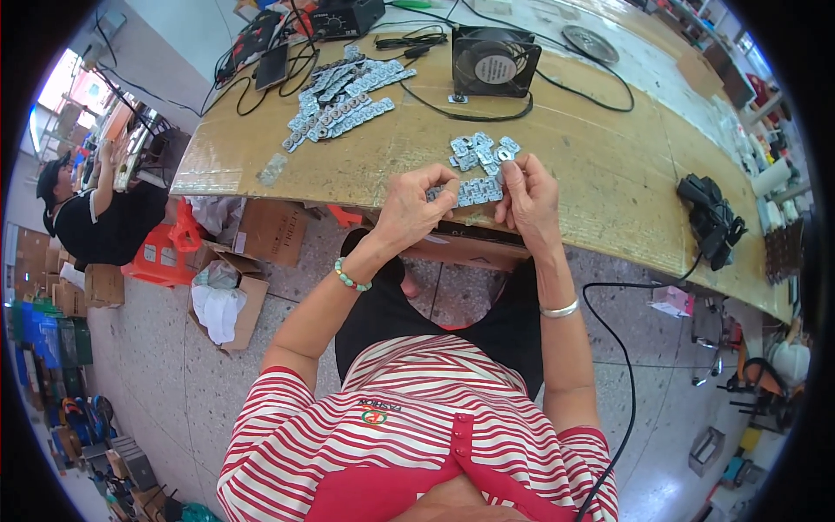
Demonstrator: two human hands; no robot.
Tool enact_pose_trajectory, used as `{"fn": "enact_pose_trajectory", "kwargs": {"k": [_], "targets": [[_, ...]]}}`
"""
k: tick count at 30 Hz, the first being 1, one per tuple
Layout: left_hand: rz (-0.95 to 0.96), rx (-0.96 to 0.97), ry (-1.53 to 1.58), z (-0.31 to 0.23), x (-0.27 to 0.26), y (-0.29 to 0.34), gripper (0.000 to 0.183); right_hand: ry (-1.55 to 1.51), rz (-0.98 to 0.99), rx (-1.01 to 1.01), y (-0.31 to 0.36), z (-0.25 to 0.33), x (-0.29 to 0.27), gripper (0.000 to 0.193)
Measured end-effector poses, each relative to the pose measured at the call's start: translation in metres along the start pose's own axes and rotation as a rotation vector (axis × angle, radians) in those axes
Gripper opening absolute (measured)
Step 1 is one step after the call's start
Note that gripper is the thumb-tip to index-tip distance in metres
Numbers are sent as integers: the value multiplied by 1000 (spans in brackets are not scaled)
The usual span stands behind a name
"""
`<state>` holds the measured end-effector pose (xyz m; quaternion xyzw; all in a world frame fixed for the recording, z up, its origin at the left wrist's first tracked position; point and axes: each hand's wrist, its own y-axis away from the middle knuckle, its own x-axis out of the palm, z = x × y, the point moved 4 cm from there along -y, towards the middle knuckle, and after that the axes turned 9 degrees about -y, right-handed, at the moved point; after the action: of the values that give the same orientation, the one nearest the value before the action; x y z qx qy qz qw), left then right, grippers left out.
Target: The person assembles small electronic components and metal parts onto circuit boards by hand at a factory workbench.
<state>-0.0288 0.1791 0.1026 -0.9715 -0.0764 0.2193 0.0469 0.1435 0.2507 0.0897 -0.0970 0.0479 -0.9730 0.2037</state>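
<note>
At the near edge of the table, my left hand (419,204) pinches the left end of a flat blue-grey strip (477,192) made of small joined pieces. My right hand (531,198) has its fingers closed at the strip's right end; what sits between its fingertips is hidden. Just beyond the hands lies a small heap of loose blue-grey pieces (474,152), some with a round ring on top. Farther back to the left is a larger pile of similar strips (344,97), several carrying rows of round brownish parts.
A black square fan (496,63) stands behind the small heap, its cable on the tabletop (600,165). A black cabled device (709,217) lies at the right edge. A round metal dish (590,43) is at the back. Another person (96,204) sits at far left.
</note>
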Motion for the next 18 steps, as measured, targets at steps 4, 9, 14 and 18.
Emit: {"fn": "enact_pose_trajectory", "kwargs": {"k": [4, 9, 14, 18], "targets": [[185, -78, 118, -8, 7, -2, 19, -21, -20, -25, 0, -4, -3, 26], [453, -14, 13, -10, 7, -1, 28, -69, -56, -29, 1, 1, -1, 27], [99, -4, 284, -6, 1, -2, 21, -195, -59, -4, 1, -1, -4, 23], [-198, -96, 524, -6, 7, 0, 18, -72, 72, -70, 6, 10, 1, 24]]}}
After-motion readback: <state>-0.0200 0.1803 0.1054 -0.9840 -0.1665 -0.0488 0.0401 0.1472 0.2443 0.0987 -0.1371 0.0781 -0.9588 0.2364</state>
